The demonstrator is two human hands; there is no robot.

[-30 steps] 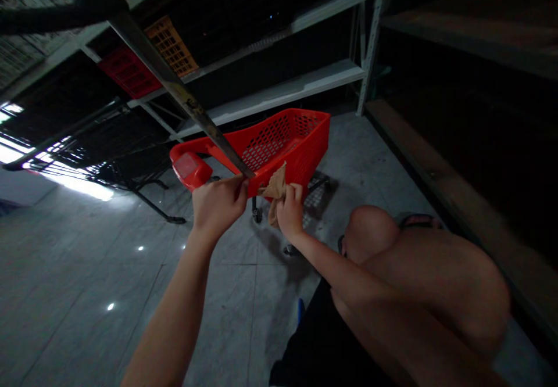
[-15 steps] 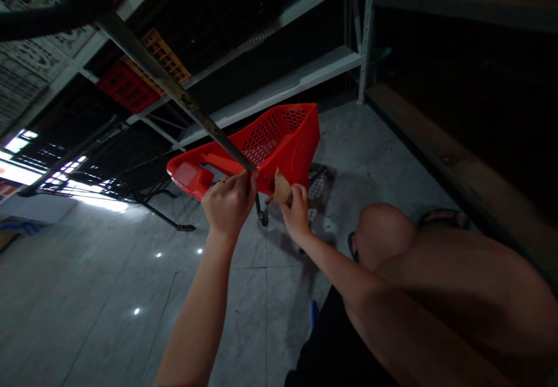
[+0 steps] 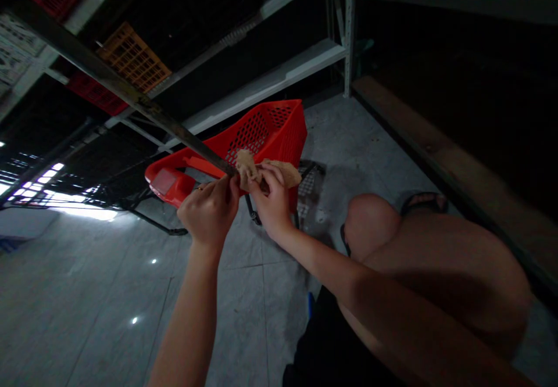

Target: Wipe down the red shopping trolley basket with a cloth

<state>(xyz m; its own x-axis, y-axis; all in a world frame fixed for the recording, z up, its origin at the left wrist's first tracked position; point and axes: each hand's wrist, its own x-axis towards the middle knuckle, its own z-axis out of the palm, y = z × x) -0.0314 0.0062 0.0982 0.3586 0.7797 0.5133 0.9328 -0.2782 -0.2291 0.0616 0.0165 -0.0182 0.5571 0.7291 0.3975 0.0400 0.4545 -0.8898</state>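
My left hand (image 3: 211,210) is closed around the lower end of a worn metal pole (image 3: 178,131), which slants up and away to the upper left. Beside it, my right hand (image 3: 272,201) grips a crumpled tan cloth (image 3: 285,173). Part of the cloth bunches up right at the pole's end, by my left fingertips; whether it touches the metal is hard to make out. Just beyond both hands stands a red plastic shopping cart (image 3: 299,128) with perforated sides. The far end of the pole is lost in the dark corner.
Behind the cart runs a metal shelf rack (image 3: 300,70) holding an orange crate (image 3: 133,58) and red crates. A low ledge (image 3: 418,137) lies on the right. My bent leg (image 3: 436,259) and sandalled foot are at lower right, over grey tiled floor (image 3: 244,317).
My right hand has moved left and up toward the pole's end, and more of the cloth now shows around its fingers. My left hand keeps its grip on the pole. The view has shifted slightly.
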